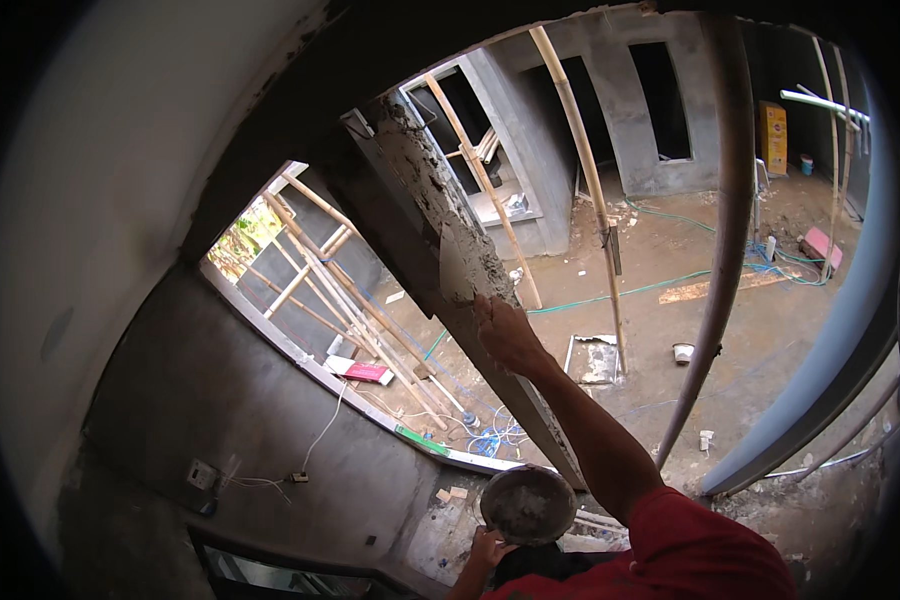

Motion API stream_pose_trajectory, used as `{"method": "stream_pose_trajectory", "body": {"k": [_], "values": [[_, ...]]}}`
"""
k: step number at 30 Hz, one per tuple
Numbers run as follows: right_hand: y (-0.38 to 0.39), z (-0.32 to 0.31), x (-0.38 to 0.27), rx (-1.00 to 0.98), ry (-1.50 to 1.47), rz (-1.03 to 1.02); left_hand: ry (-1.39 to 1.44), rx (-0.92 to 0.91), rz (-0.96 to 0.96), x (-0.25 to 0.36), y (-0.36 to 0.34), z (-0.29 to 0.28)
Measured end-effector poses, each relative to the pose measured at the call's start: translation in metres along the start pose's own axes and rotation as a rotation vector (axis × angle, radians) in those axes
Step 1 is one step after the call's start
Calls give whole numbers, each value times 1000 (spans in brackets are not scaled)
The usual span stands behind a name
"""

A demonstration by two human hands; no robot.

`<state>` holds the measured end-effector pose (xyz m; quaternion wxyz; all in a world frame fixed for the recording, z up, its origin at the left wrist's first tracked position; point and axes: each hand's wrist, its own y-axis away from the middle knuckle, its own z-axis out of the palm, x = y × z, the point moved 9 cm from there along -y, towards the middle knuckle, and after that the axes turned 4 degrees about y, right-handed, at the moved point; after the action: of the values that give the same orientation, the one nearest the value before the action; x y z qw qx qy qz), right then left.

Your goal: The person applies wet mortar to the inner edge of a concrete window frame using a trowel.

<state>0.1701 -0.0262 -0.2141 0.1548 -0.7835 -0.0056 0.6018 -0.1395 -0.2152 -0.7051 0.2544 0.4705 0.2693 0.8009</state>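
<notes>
Head cam: round bowl point(528, 503) sits down between 5 and 6 o'clock, some greyish stuff inside, though it's too dim in there to swear to what. Left hand point(490, 545) has its rim pinched at the bowl's 7 o'clock. Small white bucket point(683, 353) on the floor between 3 and 4, contents too small to make out. Right hand point(510, 335) is closed around a trowel, pale blade point(457, 266) at the fist's 11 o'clock, against the plaster-smeared post point(416, 160).

You're on a building site: bamboo poles point(592, 180), a mortar-smeared pillar point(425, 175), bare grey walls point(240, 370), debris-littered floor point(660, 400).
</notes>
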Motion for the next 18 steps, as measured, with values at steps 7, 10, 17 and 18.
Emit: {"method": "stream_pose_trajectory", "body": {"k": [7, 10, 17, 18], "values": [[14, -8, 0, -132, -604, 235, 38, 9, 41, 19, 25, 7], [-12, -19, -17, -212, -626, 268, 81, -64, 13, 14, 11, 11], [22, 3, -59, -309, -573, 170, 65, -18, 39, 22, 18, 7], [24, 4, -56, -314, -579, 174, 69, -25, 34, 22, 18, 1]]}}
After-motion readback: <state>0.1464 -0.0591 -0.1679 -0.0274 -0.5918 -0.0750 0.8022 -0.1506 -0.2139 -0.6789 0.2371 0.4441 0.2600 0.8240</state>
